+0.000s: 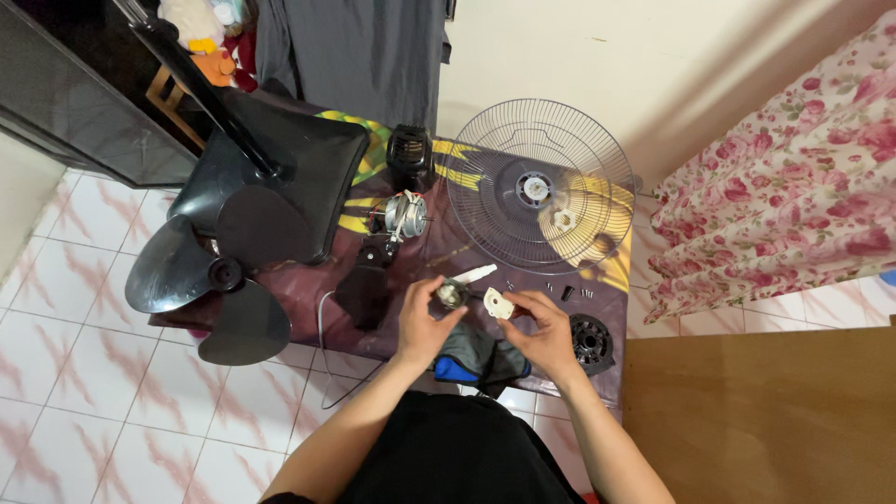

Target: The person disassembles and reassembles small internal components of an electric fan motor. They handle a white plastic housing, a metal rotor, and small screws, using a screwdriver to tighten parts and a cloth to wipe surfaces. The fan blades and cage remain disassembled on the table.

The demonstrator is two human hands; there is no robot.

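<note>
My left hand (426, 319) grips a small round metal part (452, 295) over the front edge of a low table (308, 289). A small white plastic piece (497, 304) is pinched in my right hand (542, 331), just right of the metal part. Both hands hover close together above a dark cloth with a blue edge (474, 359). A white-handled tool (474, 274) lies on the table just beyond the hands. The fan motor (403, 216) sits farther back, with a black housing (410, 156) behind it.
A wire fan guard (485, 215) lies at the table's back right. A black fan blade (210, 280) and a black stand base (299, 177) fill the left side. Small screws (571, 292) and a round black part (591, 341) lie right of my hands. A floral cloth (793, 187) hangs right, a wooden surface (756, 420) below it.
</note>
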